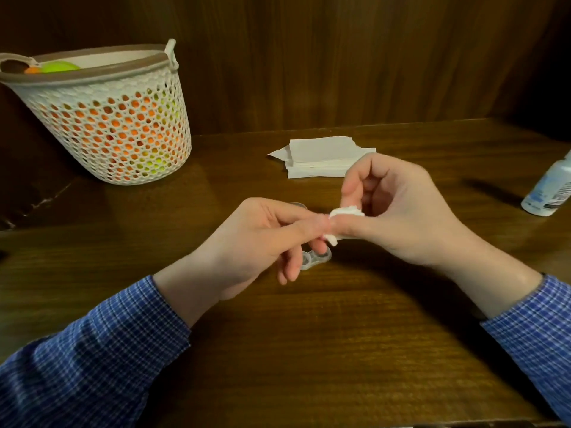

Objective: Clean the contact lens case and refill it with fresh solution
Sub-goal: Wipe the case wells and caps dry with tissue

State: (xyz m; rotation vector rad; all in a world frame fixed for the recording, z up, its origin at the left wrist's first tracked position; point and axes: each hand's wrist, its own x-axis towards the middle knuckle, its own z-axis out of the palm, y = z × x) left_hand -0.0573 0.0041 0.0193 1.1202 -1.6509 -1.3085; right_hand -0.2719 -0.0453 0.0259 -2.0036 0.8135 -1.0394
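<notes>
Above the table's middle, the left hand (259, 239) and right hand (392, 211) meet fingertip to fingertip, both pinching a crumpled tissue wad (343, 216), with the clear lens case (315, 257) lying on the table just below the left fingers

Clear lens case (315, 259) lies on the table, under a crumpled white tissue (343, 213) (pinched).
</notes>
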